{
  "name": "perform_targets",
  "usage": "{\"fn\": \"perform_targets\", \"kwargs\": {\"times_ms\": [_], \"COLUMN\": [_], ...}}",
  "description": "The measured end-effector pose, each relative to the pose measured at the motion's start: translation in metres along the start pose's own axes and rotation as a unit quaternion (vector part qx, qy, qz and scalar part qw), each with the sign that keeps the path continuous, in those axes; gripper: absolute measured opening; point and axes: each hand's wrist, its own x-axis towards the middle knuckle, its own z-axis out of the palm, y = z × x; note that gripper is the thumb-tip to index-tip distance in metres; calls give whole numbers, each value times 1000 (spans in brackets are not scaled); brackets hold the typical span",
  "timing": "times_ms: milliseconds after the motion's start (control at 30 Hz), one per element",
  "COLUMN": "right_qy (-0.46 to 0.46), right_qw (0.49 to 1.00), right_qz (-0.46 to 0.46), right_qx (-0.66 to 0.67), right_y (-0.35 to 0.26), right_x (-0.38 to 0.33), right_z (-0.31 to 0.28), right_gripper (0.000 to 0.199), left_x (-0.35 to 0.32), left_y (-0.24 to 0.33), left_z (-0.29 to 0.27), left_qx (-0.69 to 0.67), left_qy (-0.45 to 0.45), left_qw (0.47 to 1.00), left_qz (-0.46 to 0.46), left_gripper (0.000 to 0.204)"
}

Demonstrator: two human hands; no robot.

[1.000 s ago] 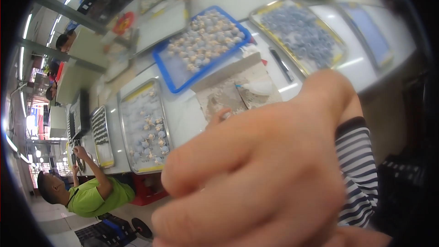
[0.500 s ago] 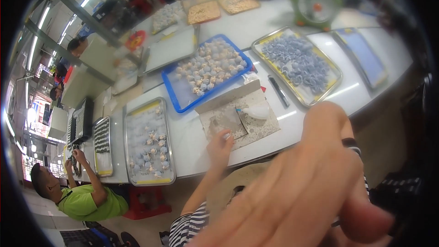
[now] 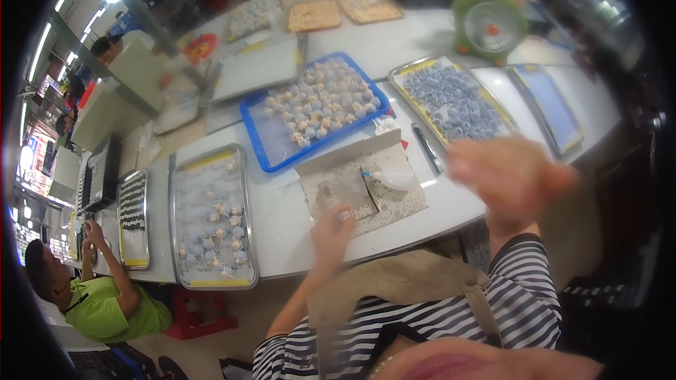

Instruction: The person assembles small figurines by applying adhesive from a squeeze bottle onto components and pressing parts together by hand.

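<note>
1. Two hands to read: your left hand [image 3: 331, 232] lies on the white table [image 3: 282, 239], fingers loosely spread and closed on nothing, fingertips touching the near corner of the floured board [image 3: 352, 200].
2. Your right hand [image 3: 507, 176] hangs in the air off the board's right end, well above the table. It is too blurred to tell whether the fingers are spread or closed, or whether anything is in them.
3. Just beyond your left fingertips, on the board, a pale lump or scraper [image 3: 396, 179] lies beside a thin dark blade [image 3: 367, 188]; which it is I cannot tell.
4. Further out from that hand sits the blue tray [image 3: 262, 158] of small filled pieces; a metal tray [image 3: 211, 283] with a few more lies to its left.
5. Beyond your right hand a second metal tray [image 3: 422, 69] holds bluish pieces, and a dark pen-like tool [image 3: 427, 149] lies between it and the board.
6. As a judgement, this looks like a pause at the board with nothing gripped. Any pick-up there calls for bringing the right hand down to the board and steadying it with the left.
</note>
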Motion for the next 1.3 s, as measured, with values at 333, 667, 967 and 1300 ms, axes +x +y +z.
{"fn": "perform_targets", "kwargs": {"times_ms": [333,667,967,1300], "right_qy": [160,-2,54,311], "right_qw": [852,797,799,842], "right_qz": [350,345,357,431], "right_qx": [-357,-495,-480,-91], "right_y": [143,153,146,93], "right_x": [-113,-125,-139,-148], "right_z": [-67,-59,-41,-39], "right_gripper": [21,42,37,25], "left_x": [20,21,23,14], "left_y": [2,24,38,45], "left_z": [-2,-7,18,37], "left_qx": [-127,-207,-318,-310], "left_qy": [-42,-55,-92,-96], "left_qw": [990,968,924,928], "left_qz": [-47,-129,-189,-183], "left_gripper": [24,29,34,33]}}
